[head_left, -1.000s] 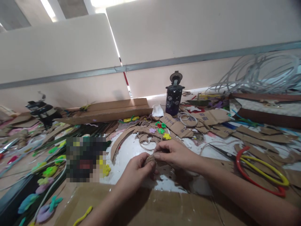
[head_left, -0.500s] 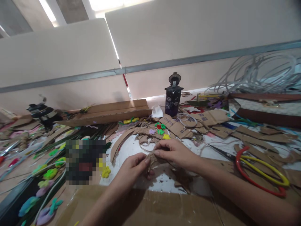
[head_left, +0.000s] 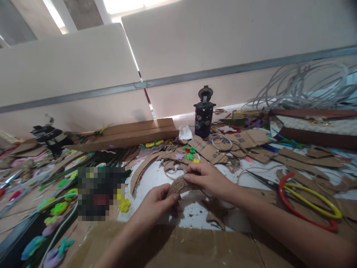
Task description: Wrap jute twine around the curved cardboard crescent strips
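Note:
Between my hands is a curved strip wrapped in brown twine (head_left: pixel 178 185), held just above the white board (head_left: pixel 192 219). My left hand (head_left: pixel 161 199) pinches its lower left end between thumb and fingers. At the upper right end, my right hand (head_left: pixel 205 178) is closed on the strip with fingertips and thumb. A loose strand trails beneath the right hand. Just beyond lies a curved cardboard piece (head_left: pixel 143 167), partly twine-wrapped, with small purple (head_left: pixel 179 157), red and green fuzzy flowers beside it. My fingers hide both ends of the held strip.
Scissors with red and yellow handles (head_left: pixel 285 191) lie at right, blades pointing left. A dark bottle (head_left: pixel 203 119) stands open-lidded at the back. Cardboard scraps (head_left: pixel 252 138), a brown-and-white bag (head_left: pixel 312 128) and coiled tubing (head_left: pixel 301 87) fill the right. Fuzzy flowers (head_left: pixel 58 208) crowd the left.
The twine-wrapped strip has turned so more of its broad ridged face shows. My left hand has shifted slightly left and down; my right hand stays almost in place. The view has moved slightly.

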`<state>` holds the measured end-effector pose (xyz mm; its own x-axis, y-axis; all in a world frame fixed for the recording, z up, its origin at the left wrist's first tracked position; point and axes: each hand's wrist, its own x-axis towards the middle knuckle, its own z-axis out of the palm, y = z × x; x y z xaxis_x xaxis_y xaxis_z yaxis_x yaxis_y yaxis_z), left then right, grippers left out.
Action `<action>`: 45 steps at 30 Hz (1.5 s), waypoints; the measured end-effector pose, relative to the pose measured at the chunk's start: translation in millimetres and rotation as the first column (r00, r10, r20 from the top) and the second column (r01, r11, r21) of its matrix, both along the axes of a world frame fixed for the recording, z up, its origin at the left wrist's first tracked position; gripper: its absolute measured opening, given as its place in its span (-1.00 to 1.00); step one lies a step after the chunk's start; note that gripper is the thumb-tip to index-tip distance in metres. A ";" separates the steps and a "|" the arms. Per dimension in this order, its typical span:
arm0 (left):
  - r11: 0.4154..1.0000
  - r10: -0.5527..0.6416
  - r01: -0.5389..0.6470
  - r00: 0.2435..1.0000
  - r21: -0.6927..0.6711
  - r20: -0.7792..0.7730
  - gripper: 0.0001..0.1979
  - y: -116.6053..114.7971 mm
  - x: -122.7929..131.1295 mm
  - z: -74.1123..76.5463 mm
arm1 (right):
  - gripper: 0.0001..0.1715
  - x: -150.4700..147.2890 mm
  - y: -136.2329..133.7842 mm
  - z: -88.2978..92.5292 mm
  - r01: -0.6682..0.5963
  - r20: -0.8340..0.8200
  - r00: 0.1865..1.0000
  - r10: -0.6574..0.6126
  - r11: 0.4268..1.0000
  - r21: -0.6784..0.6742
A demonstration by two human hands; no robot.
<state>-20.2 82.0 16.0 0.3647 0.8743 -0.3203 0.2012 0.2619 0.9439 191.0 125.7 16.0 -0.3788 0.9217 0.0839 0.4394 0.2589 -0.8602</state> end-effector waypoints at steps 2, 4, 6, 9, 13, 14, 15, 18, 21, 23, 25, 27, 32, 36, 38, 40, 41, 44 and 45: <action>0.998 0.043 -0.042 0.999 -0.038 0.028 -0.59 -0.9 2.4 -2.3 | -0.82 -0.2 0.0 0.1 -0.001 0.008 1.000 0.001 1.000 0.002; 0.994 0.071 -0.065 0.995 -0.085 0.068 -0.59 -1.1 4.0 -6.2 | -0.82 -0.6 -0.3 0.0 0.006 0.012 1.000 -0.006 1.000 0.006; 0.991 0.084 -0.073 0.991 -0.114 0.101 -0.57 -0.4 3.8 -9.8 | -0.83 -0.7 -0.1 -0.7 0.012 0.009 1.000 -0.012 1.000 0.008; 0.993 0.049 -0.038 0.994 -0.112 0.099 -0.52 2.1 0.1 -10.8 | -0.84 -0.2 1.6 -3.2 0.004 -0.001 1.000 -0.004 1.000 0.010; 0.999 -0.036 0.037 0.998 -0.008 0.051 -0.49 5.1 -5.4 -6.5 | -0.84 0.8 4.0 -5.7 0.015 -0.003 1.000 -0.015 1.000 0.006; 0.999 -0.036 0.036 0.999 0.015 0.039 -0.49 5.3 -5.6 -6.0 | -0.83 0.9 4.2 -6.0 0.019 -0.002 1.000 -0.019 1.000 0.006; 0.999 -0.029 0.028 0.999 0.031 0.028 -0.50 5.2 -5.2 -6.2 | -0.83 1.0 4.1 -6.0 0.019 0.000 1.000 -0.019 1.000 0.008; 0.999 0.013 -0.013 1.000 0.048 -0.001 -0.56 3.7 -0.6 -11.1 | -0.83 1.1 2.3 -5.2 0.012 0.015 1.000 -0.013 1.000 0.014; 0.997 0.061 -0.062 0.998 0.046 0.026 -0.62 2.7 4.1 -18.3 | -0.83 0.7 0.5 -2.9 0.014 0.045 0.999 -0.015 1.000 0.020; 0.998 0.052 -0.053 0.998 0.023 0.035 -0.62 2.9 4.7 -19.6 | -0.83 0.3 -0.3 -0.6 0.016 0.057 0.998 -0.017 1.000 0.020; 1.000 0.015 -0.015 1.000 0.014 0.014 -0.60 3.3 3.5 -16.7 | -0.83 -0.5 -1.6 1.8 0.010 0.067 0.998 -0.011 1.000 0.007; 0.999 -0.002 0.001 1.000 0.041 0.010 -0.57 3.0 1.9 -12.1 | -0.82 -1.8 -4.3 3.4 -0.009 0.075 0.997 0.011 1.000 -0.021; 0.998 0.025 -0.031 0.994 0.051 0.107 -0.47 -0.4 2.3 -9.7 | -0.83 -6.4 -13.5 3.4 -0.092 0.068 0.993 0.096 0.994 -0.065; 0.999 0.032 -0.035 0.992 0.027 0.121 -0.50 -2.5 4.9 -11.2 | -0.82 -7.3 -15.1 4.8 -0.113 0.029 0.993 0.115 0.992 -0.054; 0.998 0.069 -0.069 0.989 -0.001 0.133 -0.52 -2.8 5.7 -10.1 | -0.78 -6.3 -13.7 6.0 -0.145 0.002 0.989 0.146 0.987 -0.073; 0.995 0.099 -0.094 0.985 -0.041 0.142 -0.51 -2.8 6.1 -8.8 | -0.74 -5.0 -12.1 6.3 -0.188 -0.021 0.982 0.187 0.978 -0.094; 0.993 0.109 -0.100 0.983 -0.068 0.149 -0.50 -2.9 6.2 -8.4 | -0.72 -4.5 -11.5 6.0 -0.201 -0.025 0.980 0.200 0.975 -0.099; 0.982 0.123 -0.089 0.972 -0.169 0.200 -0.51 -4.6 6.8 -7.5 | -0.64 -4.0 -11.2 3.8 -0.208 -0.002 0.978 0.209 0.971 -0.118; 0.976 0.137 -0.094 0.966 -0.197 0.219 -0.54 -5.7 7.0 -7.1 | -0.62 -4.2 -11.5 3.1 -0.207 0.003 0.978 0.209 0.970 -0.130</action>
<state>-13.2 76.3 8.9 0.3473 0.8491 -0.3981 -0.0576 0.4430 0.8947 186.8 114.1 19.2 -0.5637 0.8251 -0.0382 0.4020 0.2337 -0.8853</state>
